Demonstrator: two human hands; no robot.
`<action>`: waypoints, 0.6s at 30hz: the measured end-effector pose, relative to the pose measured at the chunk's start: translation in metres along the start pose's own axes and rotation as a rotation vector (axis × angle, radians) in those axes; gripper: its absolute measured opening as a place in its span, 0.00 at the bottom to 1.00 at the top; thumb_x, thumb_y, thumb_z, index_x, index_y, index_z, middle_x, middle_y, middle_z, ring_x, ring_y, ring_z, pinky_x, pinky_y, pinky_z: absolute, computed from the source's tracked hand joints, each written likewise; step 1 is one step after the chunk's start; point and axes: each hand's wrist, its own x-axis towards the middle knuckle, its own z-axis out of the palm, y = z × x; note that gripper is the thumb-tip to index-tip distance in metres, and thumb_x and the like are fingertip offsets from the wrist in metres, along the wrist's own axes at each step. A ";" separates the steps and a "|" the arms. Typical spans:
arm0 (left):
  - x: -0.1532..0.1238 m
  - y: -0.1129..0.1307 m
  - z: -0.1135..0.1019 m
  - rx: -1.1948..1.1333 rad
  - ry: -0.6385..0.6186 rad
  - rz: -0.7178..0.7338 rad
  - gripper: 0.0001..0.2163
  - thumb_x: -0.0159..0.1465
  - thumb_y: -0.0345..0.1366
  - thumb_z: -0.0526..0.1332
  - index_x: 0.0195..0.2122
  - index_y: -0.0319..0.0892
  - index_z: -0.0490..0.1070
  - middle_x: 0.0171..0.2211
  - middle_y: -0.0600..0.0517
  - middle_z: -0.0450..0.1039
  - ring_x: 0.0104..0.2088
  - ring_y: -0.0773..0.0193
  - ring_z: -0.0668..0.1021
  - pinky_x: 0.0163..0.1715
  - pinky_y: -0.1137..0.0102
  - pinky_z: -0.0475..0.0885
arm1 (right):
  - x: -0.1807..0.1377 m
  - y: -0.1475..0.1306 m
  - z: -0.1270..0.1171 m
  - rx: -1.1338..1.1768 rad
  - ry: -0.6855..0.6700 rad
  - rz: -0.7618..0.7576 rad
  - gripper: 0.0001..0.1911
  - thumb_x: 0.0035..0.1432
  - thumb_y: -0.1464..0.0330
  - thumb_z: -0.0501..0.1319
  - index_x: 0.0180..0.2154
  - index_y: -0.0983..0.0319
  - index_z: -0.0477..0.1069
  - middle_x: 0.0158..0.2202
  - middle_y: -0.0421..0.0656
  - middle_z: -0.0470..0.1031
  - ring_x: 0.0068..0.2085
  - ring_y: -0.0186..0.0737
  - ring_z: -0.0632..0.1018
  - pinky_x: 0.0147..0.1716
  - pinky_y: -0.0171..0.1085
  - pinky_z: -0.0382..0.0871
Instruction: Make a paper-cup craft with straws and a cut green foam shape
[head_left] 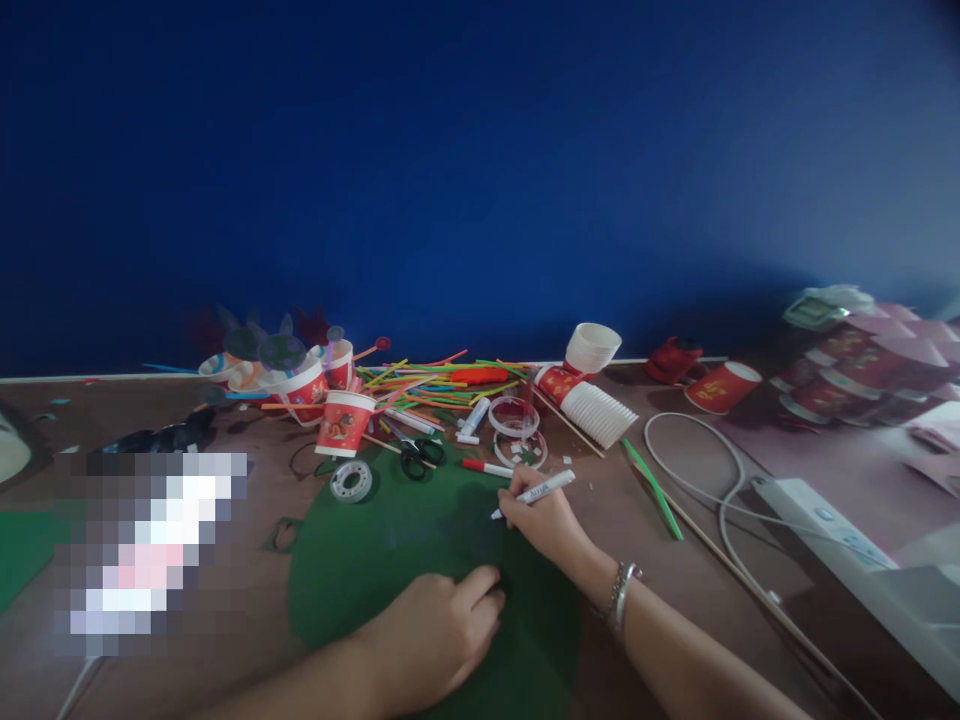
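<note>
Pinched in the fingers of my right hand [536,510] is a white marker [546,488] with lettering on its barrel, its tip angled down to the left just over a large green sheet [337,570]. My left hand [442,630] rests on that sheet, fingers slightly bent and lying against it, with nothing visible in them. Beyond my right hand lies a marker with a red cap [474,464]. At the far edge of the sheet are a roll of tape [351,482] and black-handled scissors [421,457].
Coloured sticks [435,385] lie in a pile by the blue wall [480,180]. Red cups [345,425] stand left of them; stacked paper cups [592,408] lie to the right. A power strip [825,530] with a white cable sits at the right. A blurred-out object [157,550] lies at the left.
</note>
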 end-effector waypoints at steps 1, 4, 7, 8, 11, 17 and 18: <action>0.000 0.000 0.000 -0.008 -0.004 -0.007 0.13 0.67 0.32 0.48 0.51 0.40 0.64 0.49 0.42 0.69 0.33 0.64 0.78 0.31 0.72 0.75 | 0.000 0.000 0.000 -0.004 -0.004 -0.001 0.11 0.47 0.69 0.57 0.19 0.59 0.55 0.13 0.33 0.60 0.18 0.31 0.62 0.18 0.30 0.54; -0.001 0.000 0.001 -0.025 -0.018 -0.009 0.13 0.68 0.33 0.48 0.52 0.40 0.64 0.50 0.42 0.69 0.34 0.65 0.78 0.32 0.73 0.74 | -0.001 0.000 0.000 -0.025 -0.004 -0.011 0.11 0.47 0.68 0.57 0.19 0.58 0.55 0.14 0.33 0.61 0.19 0.31 0.62 0.18 0.30 0.53; 0.000 0.000 0.001 -0.027 -0.023 -0.008 0.14 0.68 0.33 0.47 0.52 0.40 0.64 0.50 0.42 0.69 0.35 0.65 0.78 0.33 0.73 0.74 | 0.000 0.000 0.001 -0.054 0.013 -0.038 0.12 0.47 0.68 0.57 0.18 0.58 0.55 0.14 0.33 0.60 0.19 0.31 0.61 0.19 0.31 0.52; 0.000 -0.001 0.000 -0.024 -0.024 -0.008 0.14 0.68 0.32 0.48 0.52 0.40 0.64 0.50 0.42 0.69 0.35 0.65 0.78 0.32 0.73 0.74 | 0.000 0.000 0.001 -0.058 0.015 -0.044 0.12 0.47 0.68 0.56 0.18 0.58 0.54 0.14 0.33 0.60 0.19 0.31 0.61 0.19 0.31 0.52; 0.000 0.000 -0.001 -0.007 -0.018 0.007 0.14 0.67 0.32 0.48 0.51 0.39 0.64 0.50 0.43 0.69 0.34 0.63 0.78 0.30 0.71 0.75 | 0.000 -0.001 0.000 -0.063 0.010 -0.043 0.12 0.46 0.68 0.56 0.18 0.58 0.54 0.13 0.33 0.60 0.19 0.32 0.60 0.19 0.31 0.51; 0.001 0.000 -0.003 -0.015 -0.012 -0.004 0.13 0.67 0.31 0.48 0.50 0.39 0.65 0.49 0.42 0.70 0.33 0.64 0.78 0.30 0.72 0.74 | 0.000 0.001 0.001 -0.047 0.003 -0.046 0.11 0.47 0.69 0.57 0.18 0.58 0.55 0.14 0.33 0.61 0.19 0.31 0.62 0.19 0.30 0.53; 0.000 0.000 -0.003 -0.016 -0.016 -0.007 0.13 0.67 0.31 0.48 0.51 0.40 0.64 0.49 0.42 0.70 0.33 0.64 0.78 0.31 0.72 0.74 | 0.000 0.001 0.001 -0.049 0.005 -0.048 0.11 0.47 0.69 0.57 0.18 0.59 0.55 0.13 0.33 0.61 0.18 0.31 0.62 0.19 0.30 0.53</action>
